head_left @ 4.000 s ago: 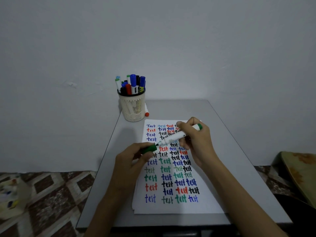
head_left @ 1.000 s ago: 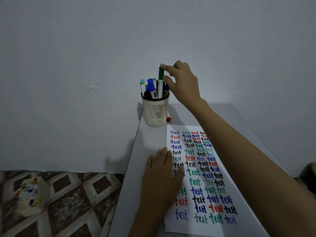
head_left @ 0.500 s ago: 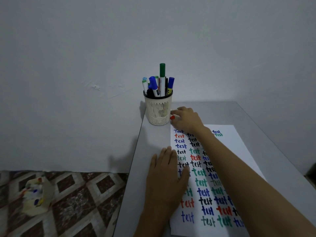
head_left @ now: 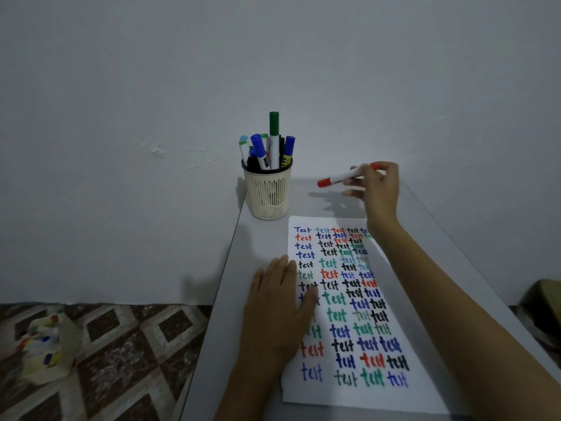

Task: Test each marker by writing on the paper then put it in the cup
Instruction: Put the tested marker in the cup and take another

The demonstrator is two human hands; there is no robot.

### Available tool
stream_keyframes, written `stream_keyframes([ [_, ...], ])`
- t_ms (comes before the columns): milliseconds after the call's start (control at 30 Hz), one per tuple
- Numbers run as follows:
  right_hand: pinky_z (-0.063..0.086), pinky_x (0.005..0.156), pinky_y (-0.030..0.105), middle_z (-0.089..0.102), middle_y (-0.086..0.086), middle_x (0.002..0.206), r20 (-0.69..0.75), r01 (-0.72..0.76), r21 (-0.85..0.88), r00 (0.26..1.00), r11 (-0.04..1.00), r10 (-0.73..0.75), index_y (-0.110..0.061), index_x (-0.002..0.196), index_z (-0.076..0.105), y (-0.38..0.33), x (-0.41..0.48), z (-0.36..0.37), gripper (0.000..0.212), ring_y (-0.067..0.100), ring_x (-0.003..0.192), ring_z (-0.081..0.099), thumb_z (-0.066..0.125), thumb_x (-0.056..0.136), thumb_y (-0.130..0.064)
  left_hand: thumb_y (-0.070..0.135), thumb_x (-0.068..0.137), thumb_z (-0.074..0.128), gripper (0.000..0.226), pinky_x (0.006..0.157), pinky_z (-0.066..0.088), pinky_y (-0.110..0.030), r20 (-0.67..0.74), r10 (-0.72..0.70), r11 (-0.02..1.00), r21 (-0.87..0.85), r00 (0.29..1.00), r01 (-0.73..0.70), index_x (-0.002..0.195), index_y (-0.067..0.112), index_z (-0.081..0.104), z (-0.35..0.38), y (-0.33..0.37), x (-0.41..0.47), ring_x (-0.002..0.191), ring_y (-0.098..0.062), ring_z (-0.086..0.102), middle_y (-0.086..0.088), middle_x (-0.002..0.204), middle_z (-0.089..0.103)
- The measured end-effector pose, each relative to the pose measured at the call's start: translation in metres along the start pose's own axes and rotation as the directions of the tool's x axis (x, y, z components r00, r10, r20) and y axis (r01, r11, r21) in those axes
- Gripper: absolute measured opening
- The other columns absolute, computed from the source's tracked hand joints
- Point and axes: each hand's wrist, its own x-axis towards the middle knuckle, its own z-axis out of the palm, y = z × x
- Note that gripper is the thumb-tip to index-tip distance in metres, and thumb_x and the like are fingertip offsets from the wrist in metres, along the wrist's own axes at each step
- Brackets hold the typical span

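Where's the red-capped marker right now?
Head view: the red-capped white marker is held by the right hand above the grey table, right of the cream mesh cup, beyond the white paper sheet.

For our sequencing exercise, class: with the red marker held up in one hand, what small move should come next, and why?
Probably bring the red marker to the left hand and pull off its cap: the right hand holds it capped above the table, left hand flat on the paper.

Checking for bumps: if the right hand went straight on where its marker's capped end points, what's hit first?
Probably the cup, left of the red marker in the right hand; depth unclear.
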Motion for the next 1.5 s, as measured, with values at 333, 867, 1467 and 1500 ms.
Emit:
stream_keyframes([
  [333,0.053,0.052,0.024,0.068,0.018,0.087,0.45,-0.271,0.068,0.867,0.96,0.212,0.004,0.102,0.056,-0.037,-0.119,-0.053,0.016,0.019,0.059,0.061,0.059,0.089,-0.005,0.06,0.088,0.027,0.06,0.086,0.042,-0.019,-0.131,0.208,0.954,-0.193,0.969,-0.231,0.136,0.025,0.036,-0.008,0.015,-0.005,0.102,-0.004,0.048,0.013,0.112,0.048],
  [867,0.027,0.033,0.017,0.055,0.016,0.066,0.659,-0.344,-0.015,0.703,0.939,0.268,-0.008,0.07,0.045,-0.028,-0.139,-0.053,0.028,0.014,0.038,0.041,0.07,0.083,-0.004,0.05,0.092,0.026,0.034,0.048,0.04,-0.012,0.0,0.39,0.866,-0.339,0.921,-0.367,0.121,0.037,0.039,-0.013,0.016,-0.012,0.051,-0.008,0.057,0.0,0.057,0.054],
  [1467,0.035,0.036,0.021,0.057,0.018,0.062,0.241,-0.158,-0.168,0.951,0.973,0.196,-0.012,0.066,0.045,-0.006,-0.017,-0.061,0.033,0.016,0.037,0.047,0.072,0.078,0.003,0.036,0.089,0.033,0.034,0.078,0.047,-0.031,-0.102,0.299,0.947,-0.089,0.949,-0.308,0.107,0.021,0.057,0.003,0.002,0.0,0.089,-0.007,0.048,0.01,0.098,0.052],
  [1500,0.033,0.036,0.02,0.053,0.016,0.057,0.224,-0.178,-0.158,0.951,0.971,0.211,-0.012,0.064,0.043,0.001,-0.017,-0.059,0.035,0.015,0.035,0.043,0.069,0.078,0.006,0.037,0.088,0.033,0.035,0.078,0.047,-0.029,-0.102,0.297,0.947,-0.094,0.949,-0.306,0.107,0.021,0.058,0.003,0.001,0.0,0.089,-0.007,0.048,0.011,0.098,0.052],
])
